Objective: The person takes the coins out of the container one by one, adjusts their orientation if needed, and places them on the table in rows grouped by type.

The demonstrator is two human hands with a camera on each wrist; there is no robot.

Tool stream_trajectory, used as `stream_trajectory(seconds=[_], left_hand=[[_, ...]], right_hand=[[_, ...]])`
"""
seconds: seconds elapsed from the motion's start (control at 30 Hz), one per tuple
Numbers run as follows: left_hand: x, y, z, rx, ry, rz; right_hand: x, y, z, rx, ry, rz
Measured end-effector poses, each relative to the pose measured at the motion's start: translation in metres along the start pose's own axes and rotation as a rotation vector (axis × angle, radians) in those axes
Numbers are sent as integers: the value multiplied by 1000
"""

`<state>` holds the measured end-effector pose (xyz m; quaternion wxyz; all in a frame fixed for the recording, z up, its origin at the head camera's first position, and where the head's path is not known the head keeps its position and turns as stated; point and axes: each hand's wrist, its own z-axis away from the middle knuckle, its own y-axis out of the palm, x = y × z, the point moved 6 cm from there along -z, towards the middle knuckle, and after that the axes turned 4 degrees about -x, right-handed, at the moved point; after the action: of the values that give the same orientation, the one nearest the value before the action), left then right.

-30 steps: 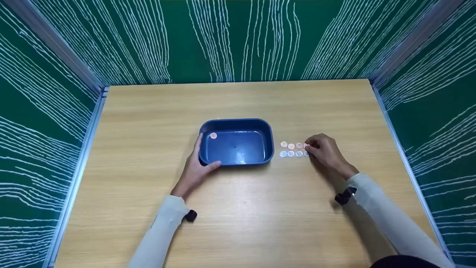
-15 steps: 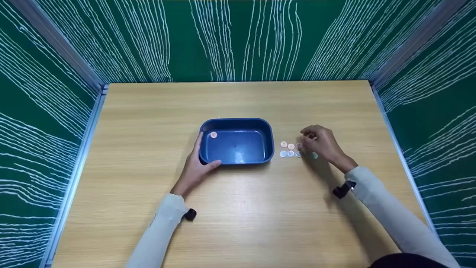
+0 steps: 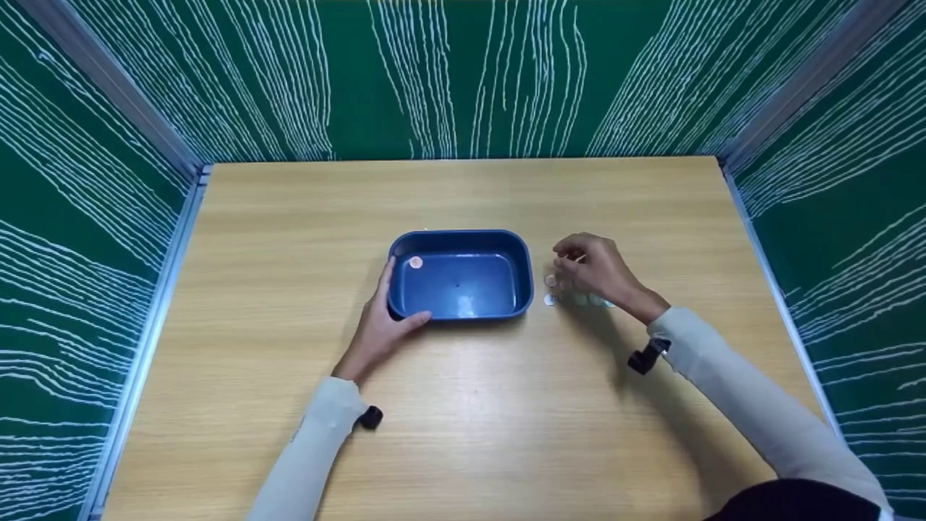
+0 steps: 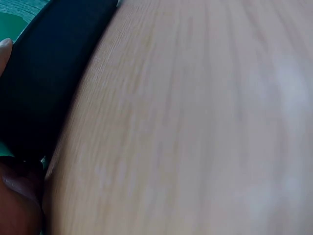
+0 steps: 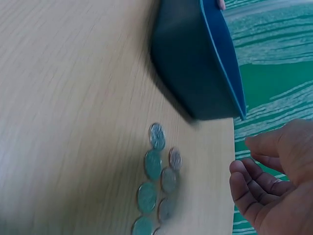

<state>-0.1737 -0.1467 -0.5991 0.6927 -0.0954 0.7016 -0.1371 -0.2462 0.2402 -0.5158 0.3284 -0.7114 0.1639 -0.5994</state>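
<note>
My left hand holds a dark blue plastic tub at its near left corner, fingers along the left wall and thumb over the front rim. One copper-coloured coin lies inside, near the tub's far left. To the right of the tub, my right hand hovers over two rows of coins, its fingers loosely bent with nothing visible between them. The right wrist view shows the silver coins lined up beside the copper-coloured coins. From the head, the right hand and its shadow cover part of both rows.
A light wooden table carries everything. Green panels with white wavy lines stand along its back and sides, with metal posts at the far corners. Dark wrist cameras sit on both sleeves.
The right hand has lifted off the far end of the copper-coloured row and moved left toward the tub, leaving a coin there. The left hand and the tub stay put.
</note>
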Motion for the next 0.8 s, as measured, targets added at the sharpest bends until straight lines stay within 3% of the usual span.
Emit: stream_trajectory(seconds=[0.37, 0.8], left_hand=[[-1, 0, 1, -7, 1, 0], [1, 0, 2, -2, -15, 14]], right_hand=[[32, 16, -21, 39, -86, 10], [56, 50, -44, 124, -124, 16]])
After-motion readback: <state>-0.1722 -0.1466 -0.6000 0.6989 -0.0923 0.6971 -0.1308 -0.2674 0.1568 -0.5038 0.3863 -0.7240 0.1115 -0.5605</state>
